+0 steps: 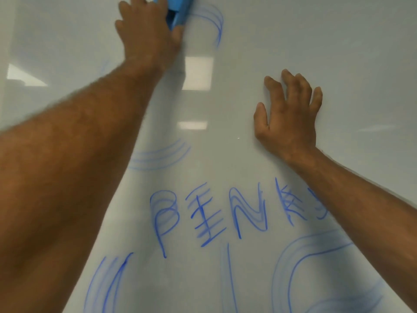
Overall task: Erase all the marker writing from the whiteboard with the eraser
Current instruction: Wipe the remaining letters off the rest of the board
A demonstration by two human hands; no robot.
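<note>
Wiping near the top of the glossy white whiteboard (316, 53): the left hand (146, 35) grips the bright blue plastic-backed eraser (178, 7), fingers wrapped over its back and thumb along its lower edge, holding it against the board at the upper edge of the head view. Part of the eraser is cut off by the frame.

The right hand (288, 114) lies flat on the board to the right and lower down, fingers spread and slightly bent, holding nothing; it looks like a brace.

Blue marker writing remaining:
- curved arc strokes (214, 21) just right of the eraser, touching or nearly so
- a second set of curved strokes (162, 157) mid-board, beside the left forearm
- a row of block letters (225, 215) below both hands, partly hidden at its right end by the right forearm
- large strokes (316, 274) along the bottom of the view

Strokes appear doubled; motion blur probable, so exact letter shapes are uncertain.

Judgement: task at an early stage, top region in hand, most writing untouched. Next move likely calls for a sideways sweep to the right over the adjacent arc with steady pressure, then working downward. The right hand will need to shift clear of the lower rows.
</note>
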